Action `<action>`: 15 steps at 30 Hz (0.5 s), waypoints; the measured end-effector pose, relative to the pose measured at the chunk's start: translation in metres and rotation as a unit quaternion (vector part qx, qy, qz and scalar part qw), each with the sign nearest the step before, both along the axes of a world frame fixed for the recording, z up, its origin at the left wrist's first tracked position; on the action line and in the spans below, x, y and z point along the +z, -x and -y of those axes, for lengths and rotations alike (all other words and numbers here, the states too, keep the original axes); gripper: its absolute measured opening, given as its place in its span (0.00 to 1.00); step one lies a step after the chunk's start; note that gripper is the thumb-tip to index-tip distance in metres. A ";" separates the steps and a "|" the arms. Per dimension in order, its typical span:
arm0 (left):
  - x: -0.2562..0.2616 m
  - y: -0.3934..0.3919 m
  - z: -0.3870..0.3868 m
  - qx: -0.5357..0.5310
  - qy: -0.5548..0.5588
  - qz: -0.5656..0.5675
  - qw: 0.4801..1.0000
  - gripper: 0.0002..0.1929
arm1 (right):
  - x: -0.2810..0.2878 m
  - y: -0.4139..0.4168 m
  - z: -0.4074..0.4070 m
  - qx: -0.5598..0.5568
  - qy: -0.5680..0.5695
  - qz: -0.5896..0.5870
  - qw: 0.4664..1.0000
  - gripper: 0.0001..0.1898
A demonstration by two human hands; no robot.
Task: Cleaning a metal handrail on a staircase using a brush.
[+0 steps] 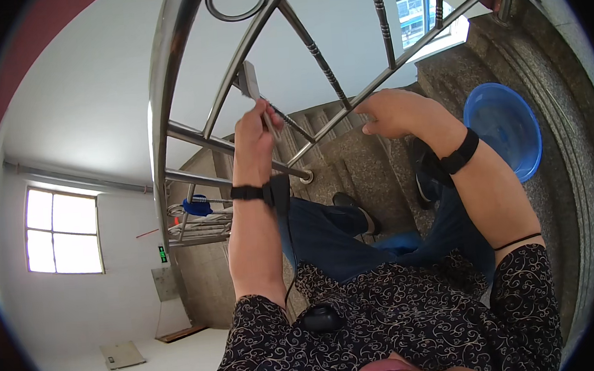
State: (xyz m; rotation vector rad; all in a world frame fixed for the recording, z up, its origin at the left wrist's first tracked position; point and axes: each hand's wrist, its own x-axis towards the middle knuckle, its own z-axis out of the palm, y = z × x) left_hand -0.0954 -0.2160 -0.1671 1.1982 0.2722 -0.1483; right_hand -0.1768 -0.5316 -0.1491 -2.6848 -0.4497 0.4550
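My left hand [256, 126] grips the handle of a flat brush with greyish bristles. The brush head [251, 80] points up and lies against or close to a slanted bar [222, 95] of the stainless steel stair railing. Just beside this hand runs a thin ribbed baluster [296, 126]. My right hand [397, 112] is at the lower slanted rail [372, 85], with its thumb apart and index finger at the metal. Its other fingers are hidden, so whether it grips the rail is unclear. A blue plastic basin [531, 120] holding some water stands on a step beyond my right forearm.
Speckled stone steps [379, 190] lie beneath my feet, with more flights below the railing. A blue object [197, 205] hangs at the lower railing. Windows [62, 230] open in the white walls, and a green exit sign [162, 254] is on the left.
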 end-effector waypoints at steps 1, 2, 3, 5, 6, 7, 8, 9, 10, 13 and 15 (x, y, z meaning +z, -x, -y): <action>-0.002 0.006 0.003 -0.006 0.000 -0.004 1.000 0.08 | -0.001 0.001 0.002 -0.006 0.000 -0.004 1.000 0.27; -0.006 0.019 0.002 0.007 0.017 -0.015 1.000 0.08 | -0.001 0.002 0.003 -0.009 0.002 -0.004 1.000 0.27; -0.007 0.030 -0.001 0.025 0.034 -0.023 0.999 0.08 | 0.000 0.003 0.003 -0.006 0.002 -0.001 1.000 0.27; -0.014 0.029 -0.008 0.017 0.047 -0.040 0.998 0.08 | 0.002 0.003 0.004 -0.002 0.005 -0.007 1.000 0.28; -0.011 0.029 -0.007 0.019 0.044 -0.044 0.998 0.08 | 0.003 0.002 0.004 0.005 0.009 -0.009 1.000 0.28; -0.007 0.028 -0.005 0.020 0.041 -0.048 0.998 0.08 | 0.004 0.003 0.005 0.005 0.010 -0.009 1.000 0.28; -0.002 0.024 -0.003 0.019 0.041 -0.048 0.998 0.08 | 0.004 0.004 0.006 0.006 0.011 -0.007 1.000 0.28; 0.009 0.019 -0.003 0.006 0.018 -0.036 0.999 0.08 | 0.006 0.006 0.005 0.009 0.011 -0.003 1.000 0.28; 0.017 0.012 -0.003 -0.008 -0.005 -0.023 1.000 0.08 | 0.004 0.004 0.005 0.009 0.011 -0.001 1.000 0.28; 0.037 -0.007 0.003 -0.001 -0.026 -0.020 0.999 0.08 | -0.002 0.000 0.001 0.015 0.004 0.010 1.000 0.26; 0.042 -0.005 0.010 -0.002 -0.033 -0.002 0.999 0.08 | 0.000 0.001 0.000 0.005 0.017 0.006 1.000 0.26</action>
